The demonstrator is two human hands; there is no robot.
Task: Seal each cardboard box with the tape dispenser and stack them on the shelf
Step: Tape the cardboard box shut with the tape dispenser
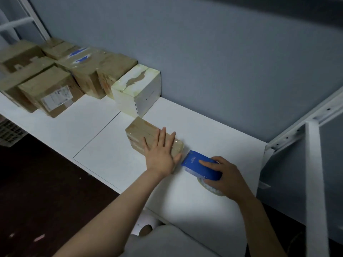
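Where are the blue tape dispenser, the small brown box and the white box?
blue tape dispenser (pixel 204 171): head view, blue top face.
small brown box (pixel 141 131): head view, taped top.
white box (pixel 148 93): head view, right side wall.

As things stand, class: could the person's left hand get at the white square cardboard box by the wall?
Probably yes. The left hand lies flat on the small brown taped box, holding nothing; the white square cardboard box stands just beyond that box, with nothing in between.

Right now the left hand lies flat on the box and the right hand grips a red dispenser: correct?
No. The head view shows the dispenser is blue. The left hand does lie flat on the box, the right hand gripping the dispenser.
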